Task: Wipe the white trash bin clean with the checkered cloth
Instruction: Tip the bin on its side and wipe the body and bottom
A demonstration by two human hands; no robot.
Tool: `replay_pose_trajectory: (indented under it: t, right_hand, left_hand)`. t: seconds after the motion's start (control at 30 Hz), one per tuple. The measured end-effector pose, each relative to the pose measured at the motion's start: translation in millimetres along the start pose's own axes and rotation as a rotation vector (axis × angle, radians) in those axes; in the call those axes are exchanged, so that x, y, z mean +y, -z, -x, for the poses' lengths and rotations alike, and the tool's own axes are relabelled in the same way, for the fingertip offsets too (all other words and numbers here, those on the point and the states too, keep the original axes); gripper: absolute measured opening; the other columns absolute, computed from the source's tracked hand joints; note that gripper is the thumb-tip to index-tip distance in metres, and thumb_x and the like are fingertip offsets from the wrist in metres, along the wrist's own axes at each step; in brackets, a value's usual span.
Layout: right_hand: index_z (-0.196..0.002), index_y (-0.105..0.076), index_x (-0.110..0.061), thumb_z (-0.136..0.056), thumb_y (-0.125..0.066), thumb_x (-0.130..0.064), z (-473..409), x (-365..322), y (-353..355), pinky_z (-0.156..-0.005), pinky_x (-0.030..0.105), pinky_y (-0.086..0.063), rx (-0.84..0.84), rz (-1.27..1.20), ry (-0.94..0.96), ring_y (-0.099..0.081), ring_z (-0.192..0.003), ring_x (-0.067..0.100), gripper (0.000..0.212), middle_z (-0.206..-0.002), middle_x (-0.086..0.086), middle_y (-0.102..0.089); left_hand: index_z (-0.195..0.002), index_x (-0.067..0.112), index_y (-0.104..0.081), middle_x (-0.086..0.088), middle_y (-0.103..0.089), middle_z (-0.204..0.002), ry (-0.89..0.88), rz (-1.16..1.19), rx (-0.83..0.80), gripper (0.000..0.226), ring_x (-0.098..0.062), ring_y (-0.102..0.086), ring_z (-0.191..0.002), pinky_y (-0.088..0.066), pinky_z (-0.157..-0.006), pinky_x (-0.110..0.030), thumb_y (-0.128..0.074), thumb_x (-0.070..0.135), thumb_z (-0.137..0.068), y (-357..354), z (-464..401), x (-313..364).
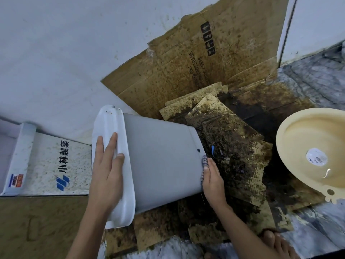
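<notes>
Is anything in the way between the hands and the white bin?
Nothing visible is. The left hand rests flat on the rim end of the tipped white plastic trash bin. The right hand presses the blue-and-white checkered cloth against the bin's base end, so only the cloth lies between.

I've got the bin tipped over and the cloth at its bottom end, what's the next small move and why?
Probably draw the right hand with the checkered cloth along the bottom edge of the white trash bin. The cloth is pressed at that edge, the left hand rests flat on the lid end to steady the tilted bin, and the stained cardboard lies right beside that edge.
</notes>
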State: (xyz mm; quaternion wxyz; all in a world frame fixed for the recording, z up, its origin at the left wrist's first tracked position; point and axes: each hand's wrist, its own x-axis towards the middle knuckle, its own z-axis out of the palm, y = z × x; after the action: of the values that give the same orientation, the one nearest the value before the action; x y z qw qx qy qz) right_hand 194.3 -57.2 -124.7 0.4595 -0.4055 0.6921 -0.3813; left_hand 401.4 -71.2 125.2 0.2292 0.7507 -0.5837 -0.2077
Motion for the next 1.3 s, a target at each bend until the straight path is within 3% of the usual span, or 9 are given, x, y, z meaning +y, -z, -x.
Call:
replay_pose_trajectory:
  t: [0.13,0.23,0.37,0.5,0.6,0.77,1.0,1.1,1.3]
  right_hand:
    - [-0.138,-0.052,-0.003,-0.102,-0.044,-0.010,22,12,7,-0.108,0.020,-0.029,0.090,0.013,-0.036,-0.050,-0.131,0.026,0.038,-0.141,0.013,-0.054]
    - [-0.136,-0.055,-0.011,-0.102,-0.044,-0.024,49,9,7,-0.109,0.039,-0.041,0.105,-0.041,-0.056,-0.055,-0.126,0.031,0.038,-0.139,0.012,-0.056]
    - [-0.135,-0.055,-0.036,-0.102,-0.042,-0.034,103,-49,-7,-0.083,0.033,-0.058,0.071,-0.187,0.152,-0.066,-0.098,0.007,0.036,-0.135,0.001,-0.057]
    - [-0.146,-0.045,-0.023,-0.104,-0.038,-0.027,133,-127,-25,-0.112,0.023,-0.033,-0.041,-0.189,0.453,-0.039,-0.140,0.009,0.043,-0.152,-0.008,-0.043]
    - [-0.147,-0.042,-0.021,-0.106,-0.033,-0.030,122,-146,-40,-0.119,0.026,-0.018,-0.088,-0.055,0.546,-0.027,-0.146,0.007,0.044,-0.154,-0.009,-0.039]
    - [-0.150,-0.036,-0.022,-0.103,-0.025,-0.043,77,-96,-30,-0.122,0.029,-0.014,-0.117,0.034,0.380,-0.018,-0.146,-0.002,0.052,-0.157,-0.013,-0.031]
    - [-0.144,-0.044,-0.007,-0.104,-0.039,-0.020,-2,-30,-6,-0.116,0.022,-0.017,-0.024,0.047,0.088,-0.032,-0.145,0.019,0.042,-0.151,0.000,-0.040]
    - [-0.142,-0.048,-0.009,-0.101,-0.036,-0.022,6,-67,-19,-0.113,0.011,-0.017,-0.065,0.061,0.243,-0.039,-0.140,0.018,0.045,-0.144,-0.007,-0.044]
    - [-0.150,-0.037,-0.018,-0.107,-0.030,-0.027,77,-168,-56,-0.121,0.024,-0.012,-0.294,-0.012,0.646,-0.018,-0.147,0.000,0.044,-0.157,-0.006,-0.035]
  left_hand:
    - [-0.150,0.058,-0.021,0.024,0.002,-0.165,0.000,-0.015,-0.013,0.050,0.005,-0.007,-0.148,-0.011,-0.114,-0.029,-0.036,0.044,-0.104,4,0,-6]
    - [-0.150,0.060,-0.019,0.021,0.003,-0.166,0.007,-0.025,-0.021,0.053,0.003,-0.006,-0.149,-0.012,-0.114,-0.031,-0.035,0.054,-0.100,5,1,-5]
    - [-0.150,0.059,-0.021,0.026,0.002,-0.164,0.016,-0.008,-0.023,0.051,0.007,-0.007,-0.144,-0.010,-0.112,-0.028,-0.035,0.055,-0.101,4,2,2]
    - [-0.149,0.059,-0.025,0.028,0.001,-0.163,0.039,0.029,-0.022,0.045,0.013,-0.005,-0.142,-0.007,-0.112,-0.027,-0.031,0.052,-0.104,1,2,6]
    - [-0.147,0.062,-0.024,0.032,0.001,-0.162,0.044,0.040,-0.022,0.048,0.012,-0.004,-0.144,-0.008,-0.114,-0.029,-0.029,0.061,-0.099,1,2,6]
    - [-0.149,0.060,-0.022,0.028,0.001,-0.164,0.032,0.029,-0.020,0.058,0.014,-0.003,-0.144,-0.009,-0.116,-0.030,-0.032,0.067,-0.092,4,0,-5]
    - [-0.149,0.060,-0.022,0.022,-0.001,-0.166,-0.019,-0.020,-0.010,0.065,0.014,-0.003,-0.143,-0.015,-0.114,-0.030,-0.049,0.063,-0.090,7,-2,-16]
    - [-0.149,0.061,-0.023,0.023,-0.001,-0.166,-0.018,-0.018,-0.012,0.063,0.012,-0.005,-0.145,-0.017,-0.113,-0.030,-0.051,0.063,-0.092,6,-2,-15]
    - [-0.146,0.065,-0.024,0.032,0.000,-0.162,0.007,0.039,-0.013,0.055,0.013,-0.002,-0.147,-0.013,-0.117,-0.030,-0.036,0.066,-0.092,5,-1,-15]
